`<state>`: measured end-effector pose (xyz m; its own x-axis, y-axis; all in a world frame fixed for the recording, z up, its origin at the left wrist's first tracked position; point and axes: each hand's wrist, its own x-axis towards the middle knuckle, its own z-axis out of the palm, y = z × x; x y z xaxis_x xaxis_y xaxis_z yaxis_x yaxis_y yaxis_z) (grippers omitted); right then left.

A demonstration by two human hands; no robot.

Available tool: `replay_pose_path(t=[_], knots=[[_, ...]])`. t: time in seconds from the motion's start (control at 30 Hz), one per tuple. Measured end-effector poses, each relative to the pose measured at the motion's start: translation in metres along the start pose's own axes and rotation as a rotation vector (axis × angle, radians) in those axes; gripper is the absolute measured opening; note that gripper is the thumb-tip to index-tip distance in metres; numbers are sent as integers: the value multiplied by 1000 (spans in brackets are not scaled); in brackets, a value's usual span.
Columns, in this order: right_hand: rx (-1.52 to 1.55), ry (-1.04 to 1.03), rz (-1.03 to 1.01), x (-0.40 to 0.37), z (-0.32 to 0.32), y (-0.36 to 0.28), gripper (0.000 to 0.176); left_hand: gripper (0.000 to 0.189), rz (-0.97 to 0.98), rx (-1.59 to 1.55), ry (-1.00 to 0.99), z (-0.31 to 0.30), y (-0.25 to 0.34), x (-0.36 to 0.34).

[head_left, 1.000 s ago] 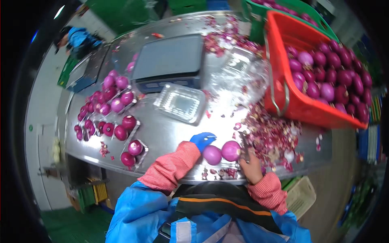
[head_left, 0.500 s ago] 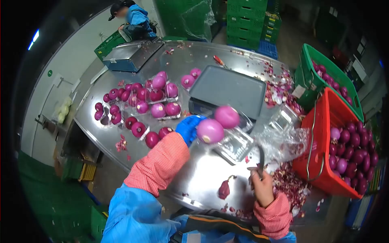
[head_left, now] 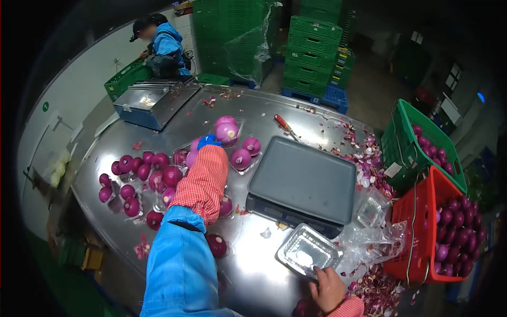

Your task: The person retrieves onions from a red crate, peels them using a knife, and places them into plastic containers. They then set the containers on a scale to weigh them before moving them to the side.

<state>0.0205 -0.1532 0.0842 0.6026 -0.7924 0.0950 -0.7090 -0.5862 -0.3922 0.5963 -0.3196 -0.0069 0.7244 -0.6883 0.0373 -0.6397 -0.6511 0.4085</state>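
Observation:
My left hand (head_left: 209,140), in a blue glove, is stretched far over the table, its fingers curled at the near left edge of a clear tray of red onions (head_left: 227,131). The sleeve and forearm hide part of the onions below. My bare right hand (head_left: 328,289) has its fingers on the near right rim of a bare clear plastic tray (head_left: 309,248), in front of the scale. Beside the left hand stands another tray with two red onions (head_left: 241,158). More packed red onions (head_left: 157,179) lie to the left of my arm.
A grey-topped scale (head_left: 302,179) stands mid-table, with a red-handled knife (head_left: 282,123) behind it. Crumpled plastic film (head_left: 375,243) and onion skins (head_left: 380,290) lie on the right. Red (head_left: 406,227) and green (head_left: 393,142) crates hold onions. A person (head_left: 165,47) is behind the table.
My left hand has carried the two-onion tray from beside the scale to the far side of the packed onions. My right hand has come to the bare tray; the camera view has shifted.

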Motion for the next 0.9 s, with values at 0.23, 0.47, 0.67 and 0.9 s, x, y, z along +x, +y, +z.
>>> replay_pose_path(t=[0.23, 0.47, 0.67, 0.9], knots=[[-178, -179, -54, 12, 16, 8, 34, 39, -326, -87, -60, 55, 30, 33], [-178, -146, -95, 8, 24, 12, 36, 47, -460, -573, -69, 70, 33, 37], [-214, -215, -120, 11, 23, 16, 31, 55, -411, -1355, -89, 35, 62, -33], [53, 20, -228, -8, 9, 10, 45, 45, 88, -1108, -17, -94, -11, -289]])
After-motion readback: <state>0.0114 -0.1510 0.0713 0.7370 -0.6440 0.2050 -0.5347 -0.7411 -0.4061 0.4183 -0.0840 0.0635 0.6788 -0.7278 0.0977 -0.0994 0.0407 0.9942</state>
